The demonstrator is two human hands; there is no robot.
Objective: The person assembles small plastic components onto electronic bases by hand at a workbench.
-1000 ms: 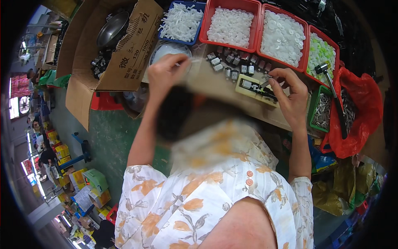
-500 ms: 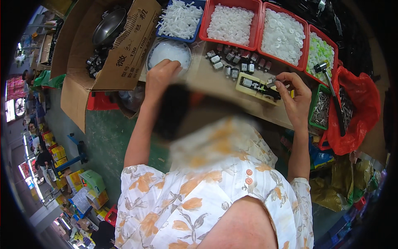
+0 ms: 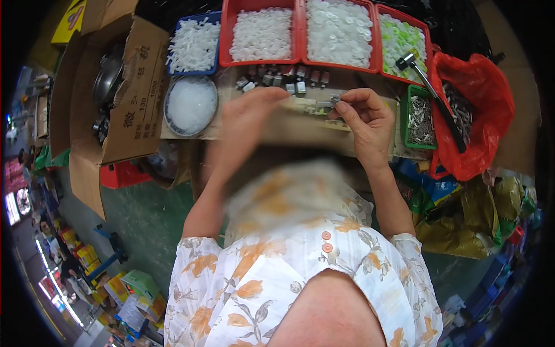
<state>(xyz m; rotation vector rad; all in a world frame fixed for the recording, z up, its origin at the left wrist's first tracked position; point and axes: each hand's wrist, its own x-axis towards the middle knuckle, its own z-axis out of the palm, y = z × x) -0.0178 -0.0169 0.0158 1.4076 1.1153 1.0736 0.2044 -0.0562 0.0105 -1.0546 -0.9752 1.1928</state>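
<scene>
PASS: brown tabletop [image 3: 401, 141] between right hand [image 3: 370, 121] and green rectangular plastic tray [image 3: 421, 145] | BLOCK, right of tray: black-handled metal hammer [image 3: 442, 104]

A pale yellow block-like fixture [image 3: 302, 104], partly hidden and blurred, lies in the upper middle; a small grey piece [image 3: 335, 99] is pinched near its right part.

The left forearm [image 3: 205, 211] and right forearm [image 3: 391, 199] reach forward, bare below short sleeves [image 3: 199, 254]. The left hand [image 3: 252, 113] is blurred, its grip unclear. The right hand [image 3: 368, 118] angles inward, thumb [image 3: 350, 114] and forefinger [image 3: 354, 97] pinching.
</scene>
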